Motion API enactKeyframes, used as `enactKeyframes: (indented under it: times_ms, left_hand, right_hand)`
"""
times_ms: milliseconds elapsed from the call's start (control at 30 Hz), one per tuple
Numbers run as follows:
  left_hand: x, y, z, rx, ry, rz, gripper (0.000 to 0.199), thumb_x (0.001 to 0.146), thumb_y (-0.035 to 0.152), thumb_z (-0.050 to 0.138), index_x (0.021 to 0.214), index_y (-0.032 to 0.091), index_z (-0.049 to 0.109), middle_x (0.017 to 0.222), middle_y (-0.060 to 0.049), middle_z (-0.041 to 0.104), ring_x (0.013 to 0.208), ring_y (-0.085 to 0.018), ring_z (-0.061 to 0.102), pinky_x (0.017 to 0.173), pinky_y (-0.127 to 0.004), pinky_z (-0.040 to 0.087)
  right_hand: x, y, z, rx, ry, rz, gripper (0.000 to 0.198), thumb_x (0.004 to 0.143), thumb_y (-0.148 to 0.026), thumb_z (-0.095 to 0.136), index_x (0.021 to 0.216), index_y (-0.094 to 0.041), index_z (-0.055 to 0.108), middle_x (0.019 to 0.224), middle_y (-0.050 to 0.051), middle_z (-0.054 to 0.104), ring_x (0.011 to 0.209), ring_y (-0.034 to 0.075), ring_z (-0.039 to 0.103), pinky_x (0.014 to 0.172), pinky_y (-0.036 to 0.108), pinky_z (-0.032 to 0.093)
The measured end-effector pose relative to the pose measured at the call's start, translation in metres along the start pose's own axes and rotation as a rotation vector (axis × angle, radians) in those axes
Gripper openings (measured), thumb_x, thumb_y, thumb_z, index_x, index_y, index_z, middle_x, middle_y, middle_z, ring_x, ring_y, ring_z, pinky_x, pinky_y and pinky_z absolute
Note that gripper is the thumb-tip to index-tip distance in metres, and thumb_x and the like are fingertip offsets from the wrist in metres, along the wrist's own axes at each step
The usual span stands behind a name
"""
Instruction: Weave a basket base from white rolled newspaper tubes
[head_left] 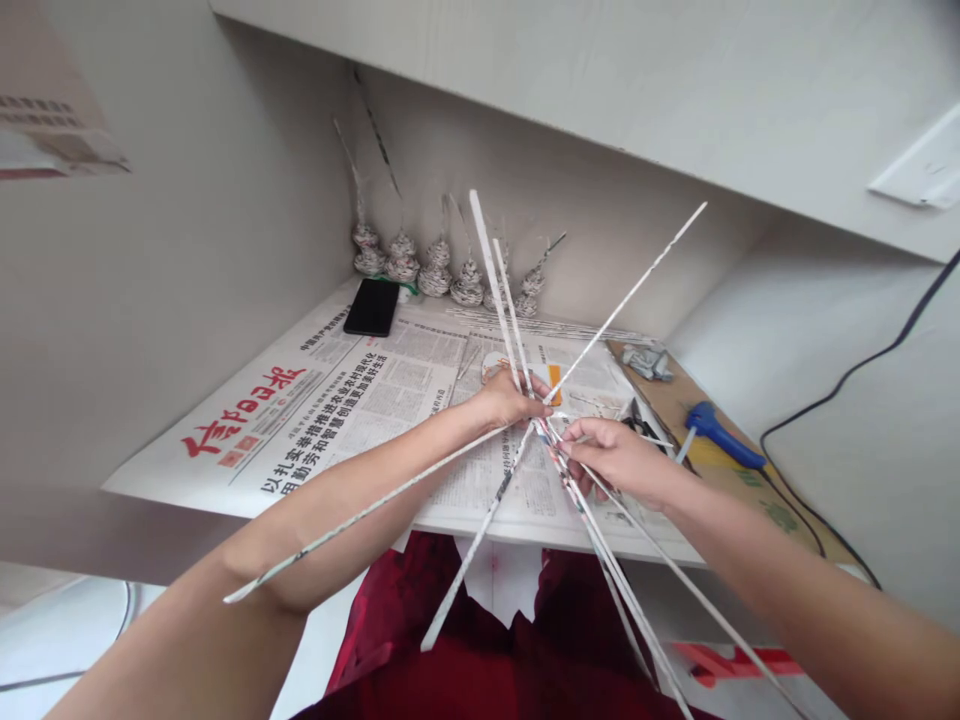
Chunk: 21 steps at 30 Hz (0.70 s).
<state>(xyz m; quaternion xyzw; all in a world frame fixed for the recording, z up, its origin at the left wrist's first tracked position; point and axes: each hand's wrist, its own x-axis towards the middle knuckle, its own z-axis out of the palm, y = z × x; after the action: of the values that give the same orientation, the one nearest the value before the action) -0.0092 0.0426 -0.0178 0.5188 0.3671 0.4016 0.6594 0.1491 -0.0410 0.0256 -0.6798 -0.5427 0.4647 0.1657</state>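
Several long, thin rolled-paper sticks cross at one point above the table and fan out in all directions. My left hand is closed on them near the crossing, thumb toward the middle. My right hand pinches the sticks just right of the crossing, where several run together down toward my lap. Its lower fingers curl behind the sticks and are partly hidden. Below both hands lies a printed newspaper sheet spread over the tabletop.
Several woven gourd-shaped paper pieces stand along the back wall. A black phone lies at the back left. On the right are a blue glue gun with a black cord, and crumpled grey material on cardboard. Loose paper sticks lie at the back.
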Motion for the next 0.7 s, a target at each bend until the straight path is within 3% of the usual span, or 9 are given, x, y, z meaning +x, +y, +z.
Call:
enactKeyframes:
  times_ms: [133,233,367,500,700]
  left_hand:
    - [0.0,0.0,0.0,-0.011,0.0,0.007,0.022,0.058,0.003,0.079,0.071,0.013,0.063,0.05,0.004,0.059,0.042,-0.009,0.054,0.042,-0.019,0.041]
    - [-0.001,0.001,0.001,-0.02,0.008,0.006,0.021,0.059,0.002,0.078,0.071,0.012,0.063,0.05,0.004,0.059,0.041,-0.009,0.053,0.041,-0.018,0.041]
    - [-0.002,0.004,0.002,-0.032,0.023,-0.033,0.022,0.059,0.001,0.078,0.072,0.012,0.063,0.051,0.003,0.06,0.043,-0.01,0.055,0.041,-0.019,0.042]
    - [0.0,0.004,0.001,-0.017,0.034,-0.039,0.021,0.06,0.005,0.079,0.073,0.012,0.065,0.053,0.002,0.061,0.045,-0.01,0.056,0.042,-0.019,0.043]
    - [-0.005,0.011,0.004,-0.167,0.025,-0.13,0.026,0.062,0.005,0.08,0.077,0.013,0.06,0.059,0.002,0.063,0.05,-0.012,0.061,0.049,-0.021,0.049]
  right_hand:
    - [-0.003,0.0,0.002,0.138,-0.087,0.054,0.01,0.089,-0.03,0.051,0.087,-0.02,0.054,0.061,0.0,0.064,0.047,0.014,0.062,0.038,0.02,0.04]
    - [-0.002,0.009,0.007,0.075,-0.061,0.019,0.014,0.088,-0.032,0.051,0.088,-0.02,0.057,0.062,0.0,0.063,0.05,0.016,0.064,0.043,0.024,0.045]
    - [-0.002,0.019,0.009,-0.246,0.016,-0.176,0.019,0.087,-0.034,0.051,0.076,-0.021,0.06,0.062,-0.001,0.062,0.047,0.013,0.057,0.047,0.024,0.042]
    - [-0.002,0.021,0.004,-0.652,0.149,-0.393,0.036,0.089,-0.04,0.051,0.058,-0.021,0.053,0.048,-0.003,0.052,0.045,0.012,0.046,0.05,0.025,0.033]
    - [0.008,0.027,0.002,-0.698,0.205,-0.605,0.036,0.09,-0.041,0.051,0.061,-0.02,0.054,0.057,-0.002,0.056,0.057,0.014,0.051,0.057,0.025,0.032]
